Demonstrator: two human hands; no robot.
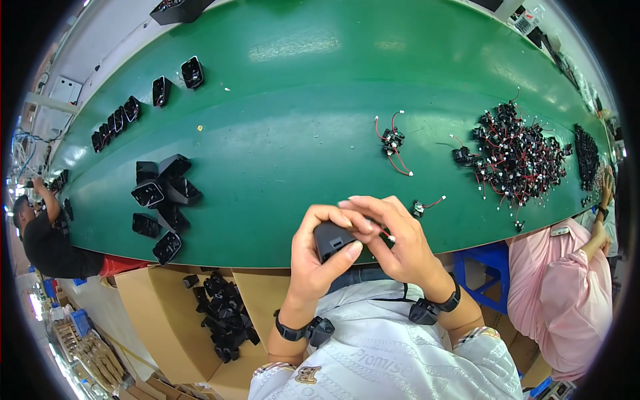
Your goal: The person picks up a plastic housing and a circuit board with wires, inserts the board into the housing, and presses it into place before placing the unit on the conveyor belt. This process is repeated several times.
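Note:
My left hand (pixel 311 257) is wrapped round a black plastic housing (pixel 330 239), thumb along its near side, a small rectangular slot facing me. At the far right side of the housing, the fingers of my right hand (pixel 399 241) are bent together in a pinch. A red wire with a white plug (pixel 389 236) sticks out from under them; the part it belongs to is hidden by the fingers. Just past my right hand a small black part with a red wire (pixel 419 208) lies on the green table (pixel 287 153). Another wired part (pixel 393 141) lies farther off.
A big heap of black wired parts (pixel 517 157) covers the table's right. Black housings (pixel 175 190) cluster on the left, with a row of them (pixel 117 121) behind. An open cardboard box (pixel 163 327) holds black pieces. A person in pink (pixel 560 293) sits right; another person (pixel 50 233) works far left.

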